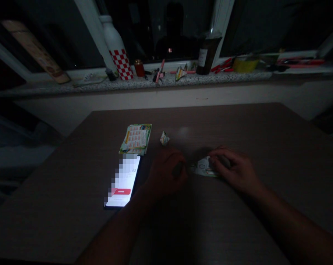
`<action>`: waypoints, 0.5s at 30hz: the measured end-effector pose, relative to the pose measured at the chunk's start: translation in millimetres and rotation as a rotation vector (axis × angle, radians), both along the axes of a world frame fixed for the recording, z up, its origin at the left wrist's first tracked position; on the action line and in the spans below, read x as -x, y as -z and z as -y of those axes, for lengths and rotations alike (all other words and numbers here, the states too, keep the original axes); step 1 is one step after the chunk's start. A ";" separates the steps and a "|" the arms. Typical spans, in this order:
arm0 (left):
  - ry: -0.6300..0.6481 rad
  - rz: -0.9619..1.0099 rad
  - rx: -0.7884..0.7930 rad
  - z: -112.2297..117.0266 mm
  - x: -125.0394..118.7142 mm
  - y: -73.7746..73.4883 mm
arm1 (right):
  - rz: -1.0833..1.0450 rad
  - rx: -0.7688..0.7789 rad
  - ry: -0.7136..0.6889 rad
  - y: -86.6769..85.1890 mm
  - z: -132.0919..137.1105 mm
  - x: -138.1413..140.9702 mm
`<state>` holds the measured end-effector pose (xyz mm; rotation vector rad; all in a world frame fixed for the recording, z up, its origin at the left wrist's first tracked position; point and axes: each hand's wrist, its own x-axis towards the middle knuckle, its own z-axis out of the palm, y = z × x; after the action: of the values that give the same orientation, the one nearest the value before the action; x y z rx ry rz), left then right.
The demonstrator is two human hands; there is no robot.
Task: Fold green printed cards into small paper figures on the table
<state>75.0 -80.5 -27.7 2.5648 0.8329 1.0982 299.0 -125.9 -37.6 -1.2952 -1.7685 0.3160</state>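
A printed paper sheet (201,168) lies on the table between my hands, pale with a round dark mark. My right hand (236,170) is closed at its right side, thumb and forefinger pinching that edge. To the left of the sheet, my left hand (167,172) is in deep shadow with its fingers curled together. What it holds, if anything, cannot be made out. A small folded paper piece (164,138) stands just beyond my left hand. Farther left is a stack of printed sheets (135,138) in green, white and orange.
A lit phone (124,184) lies left of my left forearm on the dark wooden table (232,125). Along the window sill (166,81) stand a red-and-white checked bottle (119,53), a dark bottle (206,55), a small red jar (139,69) and pens. The room is dim.
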 end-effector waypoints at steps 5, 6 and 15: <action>0.071 -0.136 0.070 2.3 -5.2 4.9 | 0.099 0.193 -0.126 20.8 -22.4 2.5; 0.086 -0.174 0.088 2.2 -5.8 6.2 | 0.154 0.200 -0.169 23.1 -25.1 1.7; 0.171 -0.424 0.207 -1.8 -11.7 16.2 | 0.317 0.210 -0.361 19.1 -15.4 -10.5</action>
<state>86.6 -78.8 -43.9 2.6625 0.7473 0.3991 309.5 -110.5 -56.7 -1.2139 -2.2955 0.5343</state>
